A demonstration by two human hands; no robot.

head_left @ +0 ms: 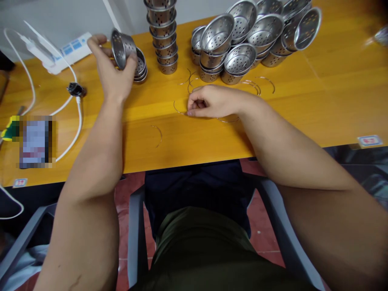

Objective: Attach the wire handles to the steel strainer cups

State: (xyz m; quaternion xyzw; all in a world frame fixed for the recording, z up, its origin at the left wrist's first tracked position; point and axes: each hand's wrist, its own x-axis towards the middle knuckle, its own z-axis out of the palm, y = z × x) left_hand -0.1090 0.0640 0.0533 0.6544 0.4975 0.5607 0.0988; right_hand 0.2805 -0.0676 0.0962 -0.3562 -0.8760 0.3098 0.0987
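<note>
My left hand [117,74] is closed on a perforated metal cup [123,47], tilted with its mouth toward the left. Just behind that hand, a short stack of the same cups [141,68] stands on the table. My right hand [206,102] rests near the table top with its fingertips pinched at a thin curved wire [178,108]. Another curved wire [160,135] lies by itself nearer the front edge. More bent wires [254,85] lie beyond my right hand, and part of one shows under its wrist.
A tall stack of perforated cups [167,52] stands at the back, with a cluster of piled cups [239,60] to its right. On the left are a power strip [72,50], white cables, a black plug [76,89] and a blurred phone [35,141]. Chair armrests flank my lap.
</note>
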